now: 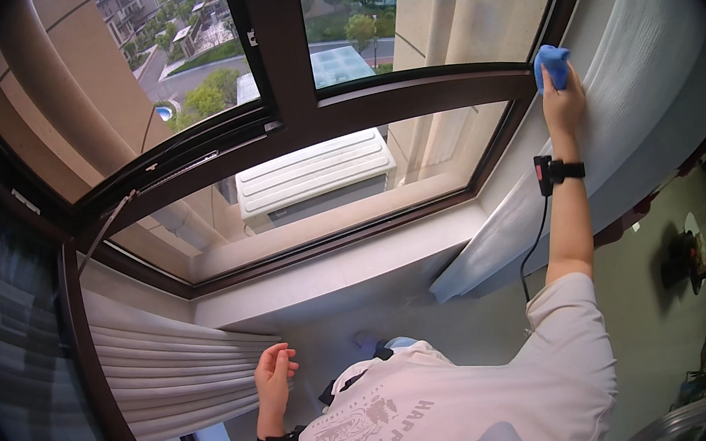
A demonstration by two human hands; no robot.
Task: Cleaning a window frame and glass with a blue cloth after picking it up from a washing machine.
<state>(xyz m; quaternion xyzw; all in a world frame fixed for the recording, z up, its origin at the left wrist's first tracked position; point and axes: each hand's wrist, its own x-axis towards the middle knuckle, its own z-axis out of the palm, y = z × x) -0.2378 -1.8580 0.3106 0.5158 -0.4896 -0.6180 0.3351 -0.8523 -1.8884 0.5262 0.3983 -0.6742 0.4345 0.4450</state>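
Note:
A blue cloth (552,68) is bunched in my right hand (563,103), which reaches out to the upper right. The cloth presses against the right side of the brown window frame (372,104), where the crossbar meets the side post. Around my right wrist is a black strap with a small device and a cable. My left hand (275,370) hangs at the lower left with its fingers loosely curled and nothing in it, near the gathered grey curtain (173,375). A black band circles the left wrist too.
An opened window sash (76,307) swings inward on the left, held by a metal stay (106,231). A white curtain (620,82) hangs at the right beside my arm. The pale window sill (346,274) runs below the glass; a white outdoor unit (314,172) stands outside.

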